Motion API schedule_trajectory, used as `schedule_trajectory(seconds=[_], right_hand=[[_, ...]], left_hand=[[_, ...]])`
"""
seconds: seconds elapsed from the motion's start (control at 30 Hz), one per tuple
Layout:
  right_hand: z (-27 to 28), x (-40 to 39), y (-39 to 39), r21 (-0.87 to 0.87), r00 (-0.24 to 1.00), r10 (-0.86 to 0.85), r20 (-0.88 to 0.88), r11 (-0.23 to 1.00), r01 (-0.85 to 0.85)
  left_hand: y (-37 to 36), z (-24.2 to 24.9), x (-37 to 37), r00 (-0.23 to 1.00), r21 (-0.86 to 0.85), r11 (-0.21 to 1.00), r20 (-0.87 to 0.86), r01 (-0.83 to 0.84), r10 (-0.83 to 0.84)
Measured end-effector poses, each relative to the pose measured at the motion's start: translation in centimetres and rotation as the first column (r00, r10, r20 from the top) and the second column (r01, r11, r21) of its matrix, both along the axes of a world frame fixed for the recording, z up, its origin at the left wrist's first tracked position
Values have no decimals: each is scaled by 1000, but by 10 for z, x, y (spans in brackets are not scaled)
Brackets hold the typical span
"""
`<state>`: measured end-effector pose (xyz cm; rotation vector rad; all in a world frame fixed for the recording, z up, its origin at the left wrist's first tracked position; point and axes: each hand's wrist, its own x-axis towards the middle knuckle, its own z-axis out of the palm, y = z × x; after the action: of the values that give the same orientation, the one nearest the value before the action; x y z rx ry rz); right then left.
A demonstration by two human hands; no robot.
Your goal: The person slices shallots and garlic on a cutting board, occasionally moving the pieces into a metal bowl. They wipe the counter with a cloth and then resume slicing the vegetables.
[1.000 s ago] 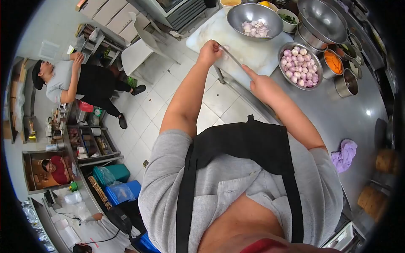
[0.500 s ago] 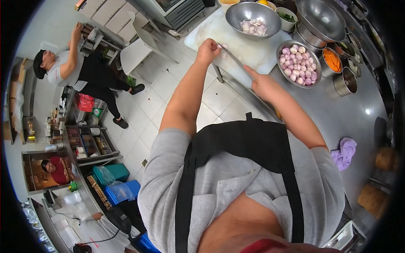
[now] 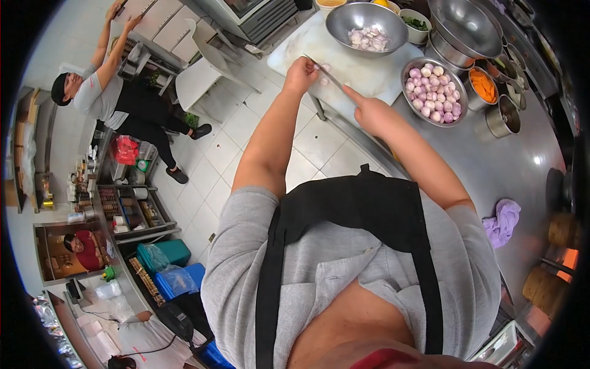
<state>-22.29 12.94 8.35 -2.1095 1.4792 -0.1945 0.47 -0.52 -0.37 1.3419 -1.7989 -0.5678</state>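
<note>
My right hand (image 3: 372,114) grips a knife (image 3: 329,74), its blade slanting across the white cutting board (image 3: 365,77) toward my other hand. At the board's near left edge, my left hand (image 3: 301,75) has its fingers curled together right beside the blade, on what looks like a shallot, mostly hidden by the fingers. Small pale shallot pieces (image 3: 326,66) lie by the blade. A large steel bowl (image 3: 343,32) holding cut shallots stands at the far side of the board. To the right, peeled whole shallots (image 3: 434,92) fill another steel bowl (image 3: 410,109).
Orange slices sit in a metal container (image 3: 476,101), with a steel pot (image 3: 504,117) beside it. Stacked bowls (image 3: 467,27) and a bowl of green leaves (image 3: 418,24) stand behind. A purple cloth (image 3: 503,222) lies on the steel counter (image 3: 476,166). A co-worker (image 3: 110,92) reaches up at left.
My right hand and the knife have shifted slightly left and up, the blade tip now beyond my left fingers. My left hand stays nearly in place. The co-worker's arms have risen higher.
</note>
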Motion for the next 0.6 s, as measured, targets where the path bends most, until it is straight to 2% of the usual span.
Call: schedule_trajectory(seconds=[0.1, 0.17, 0.2, 0.3, 0.47, 0.6], right_hand=[[-6, 8, -11, 24, 999, -4, -44, 1000, 5], [-19, 9, -17, -92, 1000, 15, 11, 996, -14], [-21, 9, -20, -87, 1000, 14, 12, 996, -13], [-21, 10, -23, -22, 999, -1, 40, 1000, 1], [-9, -9, 4, 46, 999, -8, -46, 999, 10], [10, -11, 18, 93, 997, -60, -52, 994, 65]], left_hand=[[-1, -3, 0, 1000, 18, 1000, 1, -20, 20], [-6, -9, 1, 999, 16, 1000, -29, -16, 17], [-7, -11, 1, 999, 21, 1000, -28, -15, 16], [-7, -10, 2, 999, -3, 1000, -35, -2, 2], [-1, 0, -2, 997, 42, 997, 45, -60, 58], [-2, -1, 1, 998, 45, 998, 47, -42, 40]])
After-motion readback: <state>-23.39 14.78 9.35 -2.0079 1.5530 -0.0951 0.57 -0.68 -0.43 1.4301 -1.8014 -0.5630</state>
